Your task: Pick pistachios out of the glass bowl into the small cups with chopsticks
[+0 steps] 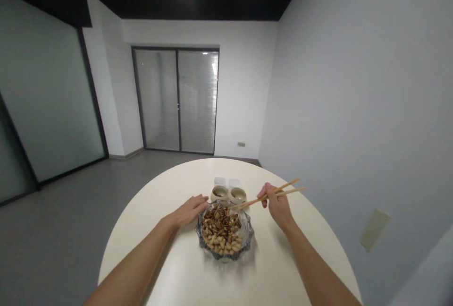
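Gripping chopsticks [254, 201] in your right hand [276, 204], you rest your left hand [190, 210], fingers extended, at the bowl [249, 237].

Through my head camera I look across a round, cream table [180, 277] with a scalloped glass bowl [249, 237] near its middle. I see dark, striped seeds [221, 221] heaped in its far part and pale peanuts [222, 244] at the near side. My left hand [191, 209] lies extended by the far left rim. On the right, my right hand [275, 202] grips wooden chopsticks [288, 190], tips at the bowl's far right edge. Just beyond, I have a left cup [220, 193] and a right cup [238, 196] side by side, two white containers [220, 181] behind them. Far off stand glass doors [177, 103]; frosted panels [46, 89] line the left.
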A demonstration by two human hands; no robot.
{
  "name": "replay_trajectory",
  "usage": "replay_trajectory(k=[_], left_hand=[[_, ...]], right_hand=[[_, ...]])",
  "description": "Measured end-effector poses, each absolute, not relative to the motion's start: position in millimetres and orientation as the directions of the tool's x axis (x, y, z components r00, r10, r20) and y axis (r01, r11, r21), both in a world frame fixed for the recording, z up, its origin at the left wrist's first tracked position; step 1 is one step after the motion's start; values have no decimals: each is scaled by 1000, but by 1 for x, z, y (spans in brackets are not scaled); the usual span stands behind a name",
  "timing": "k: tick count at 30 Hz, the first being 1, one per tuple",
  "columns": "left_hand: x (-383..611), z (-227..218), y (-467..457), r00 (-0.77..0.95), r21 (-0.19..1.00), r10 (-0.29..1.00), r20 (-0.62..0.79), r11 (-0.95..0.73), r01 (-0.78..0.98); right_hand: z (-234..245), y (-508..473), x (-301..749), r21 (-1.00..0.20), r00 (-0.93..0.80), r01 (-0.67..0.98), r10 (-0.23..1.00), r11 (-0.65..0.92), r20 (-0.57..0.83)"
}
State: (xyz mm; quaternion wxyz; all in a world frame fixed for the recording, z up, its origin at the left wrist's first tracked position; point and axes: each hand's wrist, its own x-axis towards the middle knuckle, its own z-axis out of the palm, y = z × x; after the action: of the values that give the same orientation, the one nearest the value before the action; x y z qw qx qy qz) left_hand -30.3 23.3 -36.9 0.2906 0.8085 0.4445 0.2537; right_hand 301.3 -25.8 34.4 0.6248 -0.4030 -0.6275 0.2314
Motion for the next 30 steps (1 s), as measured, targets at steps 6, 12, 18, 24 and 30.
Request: replay_trajectory(k=[6,12,18,24,30], left_hand=[[-30,-39,25,486,696,861,152,-443,566],[-30,-41,28,489,704,859,154,-443,555],[-31,-42,28,484,711,858,172,-448,542],[-30,-40,27,488,701,858,158,-446,557],[-30,-43,28,481,709,862,157,-438,552]], right_hand=[[30,-40,274,-843,-164,167,857,512,488],[26,-43,266,-853,-259,158,855,497,450],[22,-42,266,-848,-288,168,847,503,446],[23,-41,266,-870,-244,143,869,472,431],[30,-26,274,-887,65,59,885,458,462]])
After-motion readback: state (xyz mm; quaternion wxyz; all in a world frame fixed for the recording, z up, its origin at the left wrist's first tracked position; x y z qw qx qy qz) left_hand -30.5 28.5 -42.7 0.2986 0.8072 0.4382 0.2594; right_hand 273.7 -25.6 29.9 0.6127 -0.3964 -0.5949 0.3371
